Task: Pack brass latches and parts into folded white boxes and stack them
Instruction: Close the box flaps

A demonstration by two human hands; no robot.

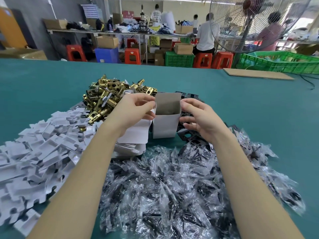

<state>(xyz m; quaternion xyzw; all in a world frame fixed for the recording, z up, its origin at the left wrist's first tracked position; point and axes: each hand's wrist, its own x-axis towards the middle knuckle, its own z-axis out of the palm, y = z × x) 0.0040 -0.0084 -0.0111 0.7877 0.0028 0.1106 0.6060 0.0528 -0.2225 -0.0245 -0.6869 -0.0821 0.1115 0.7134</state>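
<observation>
A small white box stands upright on the green table, its top open and its back flap raised. My left hand pinches the box's left side flap between thumb and fingers. My right hand is beside the box's right wall with curled fingers; whether it touches the box is unclear. A heap of brass latches lies behind my left hand. A stack of flat white box blanks sits under my left wrist. Black plates lie under my right hand.
White card inserts are heaped at the left. Clear bags of dark screws cover the near table. A cardboard sheet and a green crate lie far right. Workers, stools and a large fan are behind the table.
</observation>
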